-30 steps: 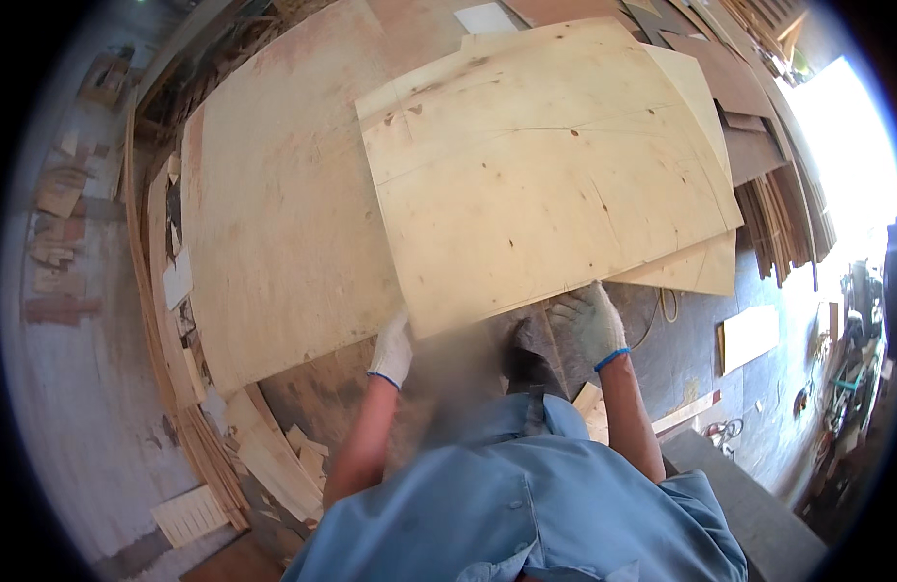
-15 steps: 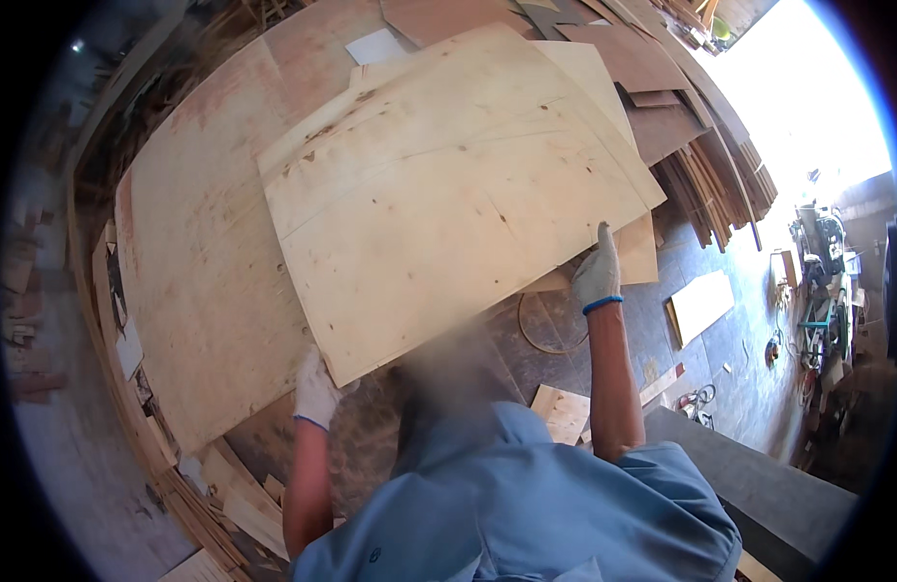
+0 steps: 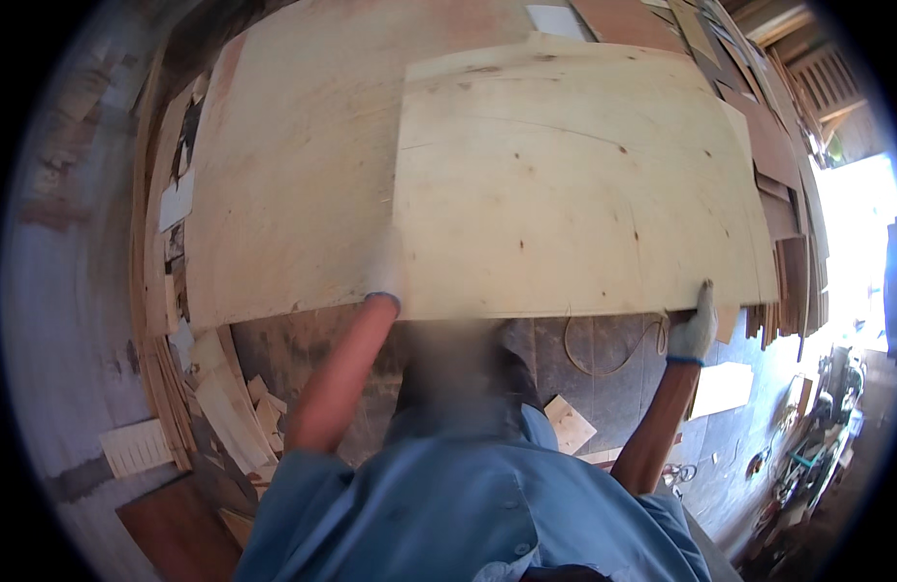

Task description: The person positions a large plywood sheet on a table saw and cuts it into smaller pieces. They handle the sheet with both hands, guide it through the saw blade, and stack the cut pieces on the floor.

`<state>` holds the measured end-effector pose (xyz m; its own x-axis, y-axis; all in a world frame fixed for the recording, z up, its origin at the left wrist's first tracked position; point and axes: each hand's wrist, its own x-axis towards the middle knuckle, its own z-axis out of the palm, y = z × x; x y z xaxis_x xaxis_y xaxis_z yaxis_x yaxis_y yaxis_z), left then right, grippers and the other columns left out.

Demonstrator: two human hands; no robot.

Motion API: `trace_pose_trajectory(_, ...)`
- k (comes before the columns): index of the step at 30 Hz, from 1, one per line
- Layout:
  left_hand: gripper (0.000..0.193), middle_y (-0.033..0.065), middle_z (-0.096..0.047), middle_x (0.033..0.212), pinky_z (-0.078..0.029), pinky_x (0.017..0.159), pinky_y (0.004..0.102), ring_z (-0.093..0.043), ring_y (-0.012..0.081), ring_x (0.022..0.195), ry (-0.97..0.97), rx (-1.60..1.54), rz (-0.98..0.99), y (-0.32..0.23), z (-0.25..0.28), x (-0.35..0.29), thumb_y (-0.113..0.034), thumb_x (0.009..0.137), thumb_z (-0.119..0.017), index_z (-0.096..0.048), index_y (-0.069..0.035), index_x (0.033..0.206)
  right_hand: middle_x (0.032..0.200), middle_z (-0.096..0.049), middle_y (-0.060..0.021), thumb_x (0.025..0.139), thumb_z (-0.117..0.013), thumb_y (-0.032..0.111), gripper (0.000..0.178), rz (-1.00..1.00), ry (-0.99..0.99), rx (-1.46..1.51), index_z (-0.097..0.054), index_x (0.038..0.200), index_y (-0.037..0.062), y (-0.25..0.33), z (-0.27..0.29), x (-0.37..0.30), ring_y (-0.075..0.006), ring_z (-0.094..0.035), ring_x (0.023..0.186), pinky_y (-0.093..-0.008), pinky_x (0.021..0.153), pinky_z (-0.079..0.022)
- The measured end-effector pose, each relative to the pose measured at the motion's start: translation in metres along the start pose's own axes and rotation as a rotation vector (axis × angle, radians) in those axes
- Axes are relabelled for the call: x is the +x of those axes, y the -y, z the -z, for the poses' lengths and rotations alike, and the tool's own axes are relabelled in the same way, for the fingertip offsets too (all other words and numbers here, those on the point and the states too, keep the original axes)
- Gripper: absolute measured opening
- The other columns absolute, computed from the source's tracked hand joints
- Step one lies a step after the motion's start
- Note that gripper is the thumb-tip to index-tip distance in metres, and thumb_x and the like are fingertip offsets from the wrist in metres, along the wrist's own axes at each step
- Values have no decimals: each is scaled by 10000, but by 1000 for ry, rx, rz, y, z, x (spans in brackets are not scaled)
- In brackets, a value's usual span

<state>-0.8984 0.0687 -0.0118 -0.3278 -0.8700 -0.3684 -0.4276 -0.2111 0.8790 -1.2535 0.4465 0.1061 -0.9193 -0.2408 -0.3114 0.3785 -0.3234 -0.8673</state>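
A pale plywood sheet (image 3: 565, 194) with dark knots lies over a larger, worn plywood board (image 3: 293, 175), its near edge close to the board's. My right hand (image 3: 694, 330), in a white glove with a blue cuff, grips the sheet's near edge toward the right, thumb on top and the fingers hidden underneath. At the sheet's left edge, by its near corner, is my gloved left hand (image 3: 386, 267). Motion smears its fingers, so their hold does not show.
Brown boards (image 3: 623, 24) are stacked at the far right. Wood offcuts (image 3: 570, 424) and a looped cord (image 3: 603, 371) lie on the floor nearer me. At left stand narrow wooden strips (image 3: 155, 388); tools and clutter (image 3: 817, 436) line the right side.
The plywood sheet has turned, its near edge now almost level across the view. My left hand has moved from its near corner up along its left edge. My view has shifted too.
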Motion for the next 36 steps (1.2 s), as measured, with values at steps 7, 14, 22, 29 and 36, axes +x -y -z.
trace_pose_trajectory(7, 476, 166, -634, 1208, -478, 964, 391, -599, 231, 1046, -71, 718, -501, 107, 84, 22, -321, 1034, -420, -522, 24, 1346, 1239, -612, -131, 1014, -541, 376, 489, 92, 105, -160, -529, 1312, -12, -7, -15, -97, -237, -633, 1078, -373, 834, -556)
trace_pose_trajectory(14, 426, 159, -606, 1267, -464, 990, 390, -585, 254, 1121, -101, 502, -394, 130, 212, -25, -259, 1049, -382, -506, 4, 1362, 1253, -619, -123, 1011, -561, 307, 426, 135, 8, -83, -554, 1308, 1, -50, -103, -214, -199, -607, 1128, -353, 893, -531)
trace_pose_trajectory(22, 381, 78, -684, 1077, -524, 875, 319, -651, 166, 986, -330, -381, 114, 114, 464, -90, -302, 961, -519, -676, -14, 1155, 1163, -654, -84, 1004, -575, 297, 369, -81, 217, -110, -592, 1229, 4, -195, -234, -303, -192, -641, 1036, -331, 855, -543)
trace_pose_trajectory(29, 391, 87, -677, 1089, -521, 878, 320, -653, 177, 985, -512, -584, 1, 154, 588, -171, -318, 953, -554, -657, 8, 1144, 992, -647, -44, 1014, -540, 257, 308, -135, 390, -204, -644, 1045, -31, -285, -310, -397, -106, -581, 904, -287, 791, -470)
trace_pose_trajectory(36, 407, 76, -672, 1120, -547, 869, 333, -668, 191, 992, -523, -691, 67, 208, 674, -199, -352, 961, -518, -626, -32, 1188, 1167, -656, -77, 993, -592, 227, 288, -56, 503, -377, -593, 1208, 36, -364, -281, -449, -224, -655, 1064, -414, 888, -564)
